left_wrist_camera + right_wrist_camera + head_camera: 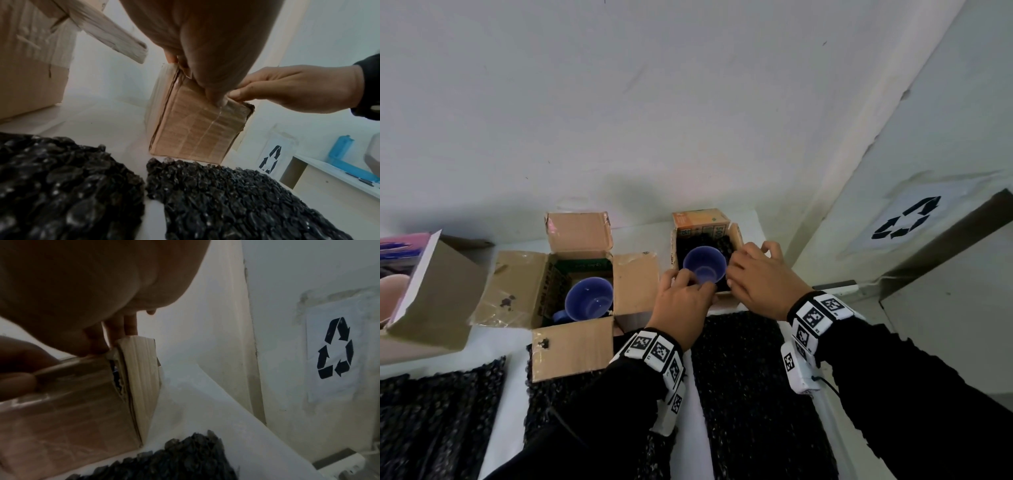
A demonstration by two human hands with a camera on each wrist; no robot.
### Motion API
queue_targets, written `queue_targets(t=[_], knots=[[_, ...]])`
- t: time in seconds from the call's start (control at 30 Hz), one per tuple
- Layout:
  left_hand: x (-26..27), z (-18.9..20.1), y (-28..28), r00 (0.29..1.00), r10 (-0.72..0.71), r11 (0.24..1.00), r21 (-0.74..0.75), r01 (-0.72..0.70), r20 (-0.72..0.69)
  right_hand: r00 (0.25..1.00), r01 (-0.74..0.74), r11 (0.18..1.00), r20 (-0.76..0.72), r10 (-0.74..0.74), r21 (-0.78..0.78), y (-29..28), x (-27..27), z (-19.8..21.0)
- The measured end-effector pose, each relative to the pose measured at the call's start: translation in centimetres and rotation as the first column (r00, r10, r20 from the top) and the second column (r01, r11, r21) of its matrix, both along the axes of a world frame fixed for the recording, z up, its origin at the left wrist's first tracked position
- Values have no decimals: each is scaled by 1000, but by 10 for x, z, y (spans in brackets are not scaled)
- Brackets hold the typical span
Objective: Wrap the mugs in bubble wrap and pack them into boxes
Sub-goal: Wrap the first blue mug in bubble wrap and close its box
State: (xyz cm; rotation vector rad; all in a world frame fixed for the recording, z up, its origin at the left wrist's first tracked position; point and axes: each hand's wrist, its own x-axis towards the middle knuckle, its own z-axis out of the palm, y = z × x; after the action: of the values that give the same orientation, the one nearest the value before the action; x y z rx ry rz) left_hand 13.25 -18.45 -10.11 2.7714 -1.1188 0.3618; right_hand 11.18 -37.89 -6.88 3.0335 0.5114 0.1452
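A small cardboard box (736, 240) stands at the back of the white table (513, 387). Inside it a blue mug (704, 269) sits upright, open side up, with black bubble wrap (726, 245) around it. My left hand (688, 279) grips the box's near left rim, thumb on the front face (191, 129). My right hand (744, 265) curls over the right rim and flap (141, 363). A second blue mug (589, 298) sits in the open box (571, 346) to the left.
Black bubble wrap sheets (750, 377) (441, 411) lie flat on the near part of the table. A larger open box (431, 301) with pink items stands at far left. The wall is close behind; a recycling sign (907, 219) hangs at right.
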Motion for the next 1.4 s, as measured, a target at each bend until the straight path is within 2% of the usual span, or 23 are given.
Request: queue_targets(t=[0.1,0.5,0.6,0.7,0.77,0.9,0.97,1.03,1.1,1.17,1.27,1.33,1.4], knots=[[-1,-2,2,1000,-7,999,38,8,-20,992,108,994,59,-107,-15,-2,10,2],[1,5,-4,996,32,982,188,-16,-83,975,220,974,14,-220,-49,4,30,-11],[-3,9,1,995,2,980,200,18,-100,966,257,965,10,-258,53,6,15,-6],[-13,9,6,993,-16,989,146,33,-117,966,231,920,37,-255,316,5,-18,-5],[-23,9,8,992,-15,997,75,24,-125,969,239,864,-50,-242,443,3,-44,-8],[-52,11,12,991,-57,998,2,58,-123,924,382,753,-236,-301,536,4,-99,-19],[-69,4,15,982,-109,993,26,115,-156,883,466,748,-307,-356,472,6,-123,-29],[-85,-5,19,956,-163,980,69,185,-245,820,542,775,-407,-403,324,9,-144,-41],[-98,-12,24,912,-176,950,180,256,-370,779,567,793,-461,-426,226,13,-161,-52],[-105,-18,29,877,-148,920,262,291,-456,780,568,787,-461,-423,239,18,-172,-57],[-109,-16,33,880,-127,930,254,267,-458,818,550,760,-406,-406,347,24,-176,-56],[-106,-12,32,896,-112,956,200,215,-431,857,513,738,-319,-405,439,26,-176,-54],[-106,-4,30,917,-127,983,73,166,-379,886,463,726,-240,-397,509,26,-177,-47]])
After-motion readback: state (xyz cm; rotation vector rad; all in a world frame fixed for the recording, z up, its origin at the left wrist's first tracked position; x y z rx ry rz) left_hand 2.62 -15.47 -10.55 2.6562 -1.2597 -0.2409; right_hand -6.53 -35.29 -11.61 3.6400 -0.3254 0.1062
